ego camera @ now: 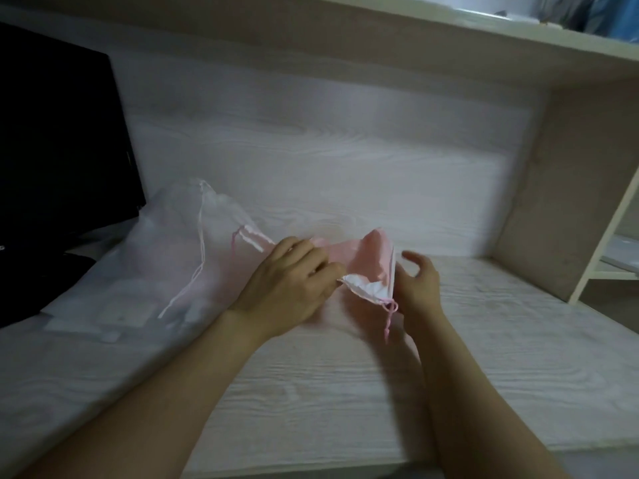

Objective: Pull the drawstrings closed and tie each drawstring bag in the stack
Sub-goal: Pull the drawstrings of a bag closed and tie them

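While the left hand (294, 281) curls its fingers and pinches the white rim of a pink bag (366, 257), the right hand (420, 285) sits just beside the bag's other edge. The right hand's fingers are loose and a little bent, with gaps between them. Its thumb is right at the edge of the bag, but I cannot tell if it holds the bag or only touches it.

The pink bag is in the middle of the desk (345, 392), between the two hands and lifted a bit off the wood. Its mouth faces the person and gapes a little, so the white inside shows. A thin pink string (388, 318) hangs down from the corner of the mouth, near the right hand. It dangles loose.

To the left lies the stack of bags (155, 271), flat on the desk. They are pale and you can partly see through them. A long white string (201, 243) trails across the top one. The picture is blurry there, so I cannot count the bags.

A black screen (58, 150) stands at the far left, just beside the stack. A wooden shelf (484, 53) runs across the top of the desk.
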`<state>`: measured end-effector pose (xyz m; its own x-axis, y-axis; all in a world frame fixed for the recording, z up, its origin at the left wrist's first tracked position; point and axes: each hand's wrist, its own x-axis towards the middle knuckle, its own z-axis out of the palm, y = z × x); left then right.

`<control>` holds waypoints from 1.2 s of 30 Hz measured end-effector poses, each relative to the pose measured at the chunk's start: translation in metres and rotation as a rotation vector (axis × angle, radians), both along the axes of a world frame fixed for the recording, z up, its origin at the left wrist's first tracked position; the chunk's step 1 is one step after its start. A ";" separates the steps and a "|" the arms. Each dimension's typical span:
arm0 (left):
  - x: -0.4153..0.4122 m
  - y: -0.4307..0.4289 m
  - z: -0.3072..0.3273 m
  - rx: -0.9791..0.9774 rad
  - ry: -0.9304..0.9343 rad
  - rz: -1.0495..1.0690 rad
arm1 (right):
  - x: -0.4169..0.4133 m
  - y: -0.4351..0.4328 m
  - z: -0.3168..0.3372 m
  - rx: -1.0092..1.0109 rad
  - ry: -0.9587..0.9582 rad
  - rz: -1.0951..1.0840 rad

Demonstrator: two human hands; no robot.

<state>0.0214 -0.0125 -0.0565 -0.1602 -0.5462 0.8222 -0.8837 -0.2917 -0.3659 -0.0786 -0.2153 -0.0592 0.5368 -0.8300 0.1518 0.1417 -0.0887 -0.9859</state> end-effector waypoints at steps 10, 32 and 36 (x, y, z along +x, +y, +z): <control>-0.012 -0.021 -0.021 0.199 0.110 0.142 | -0.051 0.033 -0.002 -0.377 0.283 0.044; -0.008 -0.016 -0.025 0.129 0.180 0.150 | -0.045 0.042 -0.041 -0.939 0.142 -0.053; 0.004 -0.005 -0.021 0.011 0.227 0.318 | -0.049 0.026 -0.040 -0.849 0.106 -0.245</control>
<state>0.0257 -0.0171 -0.0772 0.2036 -0.5484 0.8111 -0.8088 -0.5610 -0.1763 -0.1277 -0.1890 -0.0994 0.4054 -0.5535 0.7275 -0.0656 -0.8114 -0.5808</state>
